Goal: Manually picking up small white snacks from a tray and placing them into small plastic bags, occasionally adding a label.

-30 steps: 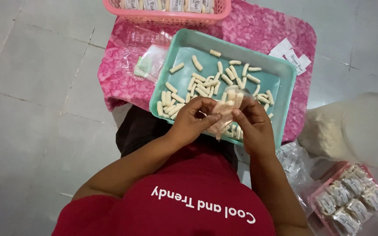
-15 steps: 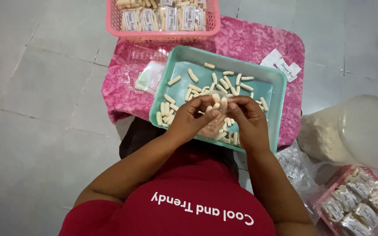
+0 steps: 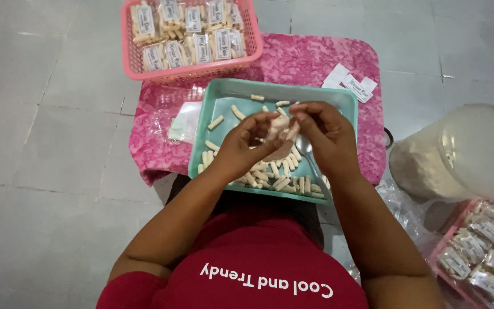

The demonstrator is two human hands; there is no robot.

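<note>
Grey floor tiles surround a pink patterned cloth (image 3: 315, 63) bearing a teal plastic tray (image 3: 224, 97) of pale stubby snack sticks (image 3: 275, 182). Left hand (image 3: 246, 150) and right hand (image 3: 322, 134) pinch a small clear bag (image 3: 282, 133) of sticks above it. A pink plastic basket (image 3: 247, 57) already holds many sealed packets (image 3: 190, 31); numerous loose sticks remain.
</note>
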